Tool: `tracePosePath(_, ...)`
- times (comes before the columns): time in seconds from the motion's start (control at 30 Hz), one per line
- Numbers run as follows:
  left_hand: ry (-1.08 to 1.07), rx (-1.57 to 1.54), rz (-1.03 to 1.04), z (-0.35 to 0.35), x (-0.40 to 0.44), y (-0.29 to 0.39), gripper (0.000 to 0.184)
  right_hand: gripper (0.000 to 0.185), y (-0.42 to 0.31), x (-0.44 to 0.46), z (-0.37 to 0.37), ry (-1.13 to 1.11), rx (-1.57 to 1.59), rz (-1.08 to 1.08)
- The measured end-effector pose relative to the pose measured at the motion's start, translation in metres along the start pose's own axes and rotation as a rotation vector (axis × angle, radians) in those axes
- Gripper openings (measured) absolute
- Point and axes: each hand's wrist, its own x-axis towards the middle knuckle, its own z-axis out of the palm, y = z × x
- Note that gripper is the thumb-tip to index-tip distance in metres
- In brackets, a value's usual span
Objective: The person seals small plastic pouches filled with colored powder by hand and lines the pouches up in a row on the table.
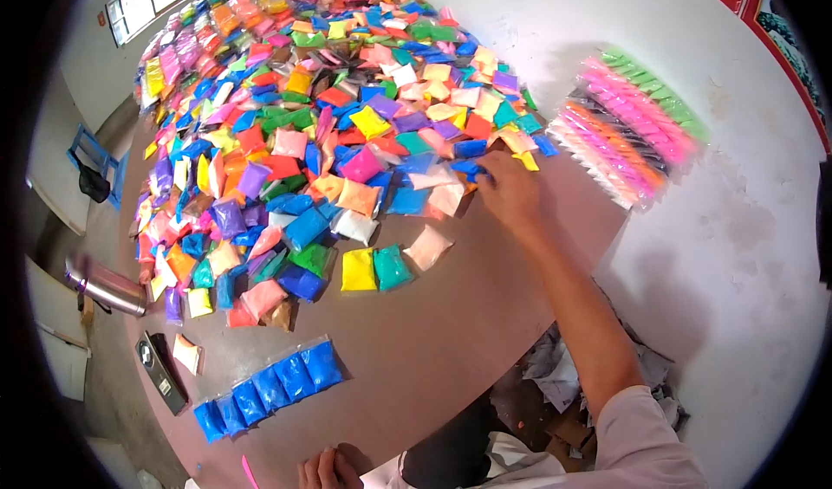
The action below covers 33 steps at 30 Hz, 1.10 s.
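My right hand (510, 190) reaches to the right edge of a large heap of small coloured packets (299, 142). Its fingers are closed at a blue packet (469, 169), and a yellow packet (525, 161) lies just beside them. My left hand (330, 470) rests at the near table edge with fingers curled and nothing visible in them. Above it and to the left, a row of several blue packets (270, 388) lies side by side. A yellow packet (358, 270), a teal packet (392, 266) and a peach packet (429, 247) lie in front of the heap.
Bundles of pink, orange and green packets (631, 129) lie at the right by the wall. On the left of the brown table (416, 342) are a dark, flat box-like object (161, 374) and a metal flask (108, 286). Paper scraps (555, 369) lie below the right edge.
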Motion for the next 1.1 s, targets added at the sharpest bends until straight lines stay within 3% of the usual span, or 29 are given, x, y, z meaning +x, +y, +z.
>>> tracePosePath(0.17,0.036,-0.037,0.032,0.005,-0.006,-0.002,0.019,0.019,-0.01,-0.033,-0.033,0.236,0.171,0.105)
tracePosePath(0.23,-0.004,-0.063,0.01,0.007,-0.003,-0.004,0.019,0.02,-0.021,-0.067,-0.055,-0.011,0.491,0.477)
tracePosePath(0.3,-0.064,-0.091,-0.037,0.005,-0.003,-0.005,0.021,0.021,-0.063,-0.1,-0.078,-0.062,0.646,0.665)
tracePosePath(0.33,-0.065,-0.075,-0.042,0.005,-0.003,-0.003,0.021,0.021,-0.081,-0.116,-0.084,-0.073,0.66,0.665)
tracePosePath(0.4,-0.035,-0.17,-0.032,-0.002,0.01,0.008,0.023,0.016,-0.118,-0.153,-0.091,-0.151,0.995,0.786)
tracePosePath(0.47,-0.154,-0.29,-0.137,-0.012,0.011,0.006,0.025,0.018,-0.157,-0.185,-0.095,-0.191,1.12,0.817)
tracePosePath(0.53,-0.145,-0.404,-0.24,-0.014,0.01,0.008,0.026,0.02,-0.198,-0.221,-0.099,-0.243,1.255,0.853)
tracePosePath(0.6,-0.222,-0.669,-0.449,-0.026,0.018,0.018,0.028,0.015,-0.235,-0.256,-0.102,-0.347,1.386,0.904)
tracePosePath(0.67,-0.252,-0.993,-0.59,-0.024,0.01,0.019,0.029,0.014,-0.26,-0.29,-0.101,-0.443,1.363,0.85)
tracePosePath(0.83,-0.232,-1.074,-0.881,-0.029,-0.001,0.023,0.022,0.02,-0.272,-0.326,-0.101,-0.612,1.419,0.698)
tracePosePath(1.03,-0.349,-1.006,-0.609,-0.028,-0.017,0.016,0.015,0.026,-0.263,-0.324,-0.102,-0.635,1.289,0.539)
tracePosePath(1.1,-0.405,-1.011,-0.616,-0.026,-0.019,0.012,0.015,0.024,-0.256,-0.331,-0.092,-0.699,1.245,0.504)
